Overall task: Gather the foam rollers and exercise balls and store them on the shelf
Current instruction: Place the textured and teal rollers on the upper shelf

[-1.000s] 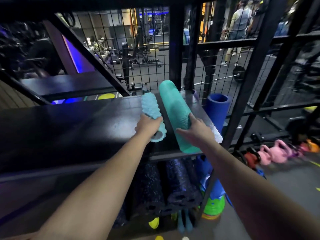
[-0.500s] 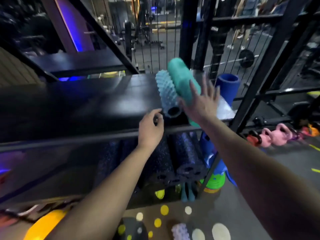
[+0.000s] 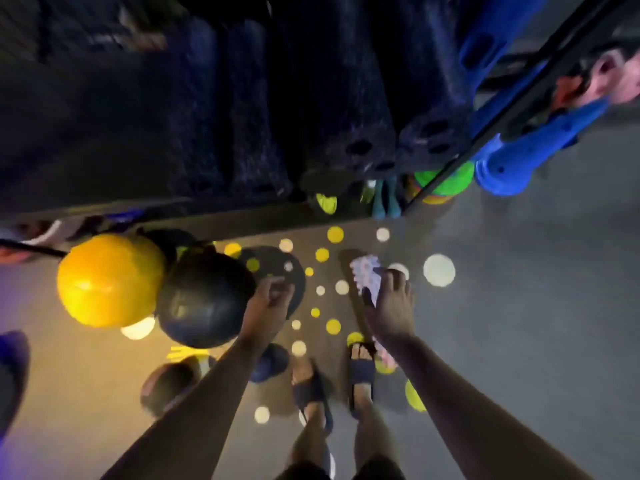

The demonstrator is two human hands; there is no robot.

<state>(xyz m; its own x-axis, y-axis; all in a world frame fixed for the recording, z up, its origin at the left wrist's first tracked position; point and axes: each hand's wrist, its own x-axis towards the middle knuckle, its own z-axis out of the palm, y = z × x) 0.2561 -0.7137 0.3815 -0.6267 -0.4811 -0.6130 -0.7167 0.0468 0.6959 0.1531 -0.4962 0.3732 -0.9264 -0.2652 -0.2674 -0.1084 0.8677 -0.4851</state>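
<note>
1. The camera looked straight down at a dull grey floor (image 3: 519, 306) scattered with round spots, some yellow (image 3: 335, 234) and some white (image 3: 439, 270). The lighting was dim, with a warm glow at the lower left.
2. The pale knobbly roller (image 3: 363, 271) lay on the floor among the spots, in front of the rack.
3. The right hand (image 3: 391, 310) was over the roller's near end, fingers fairly straight and close together. It was too blurry to say if they were pressing on it or just above it.
4. The left hand (image 3: 270, 301) hung just beside the black ball (image 3: 204, 299), fingers loosely curled with nothing in them.
5. A yellow ball (image 3: 110, 280) sat touching the black one on its left. A smaller dark ball (image 3: 169, 382) and a blue ball (image 3: 273, 362) were nearer the feet.
6. A flat black disc (image 3: 277, 268) lay on the floor behind the left hand.
7. Both feet were in dark sandals (image 3: 362, 372).
8. The top of the shot was the rack's low shelf (image 3: 86, 202), packed with dark speckled rollers (image 3: 360, 147) lying end-on.
9. A black rack post (image 3: 485, 126) ran diagonally at the right. Blue plastic pieces (image 3: 519, 161) and a green disc (image 3: 446, 178) were by its base, and a pink kettlebell (image 3: 623, 74) sat in the far corner.
</note>
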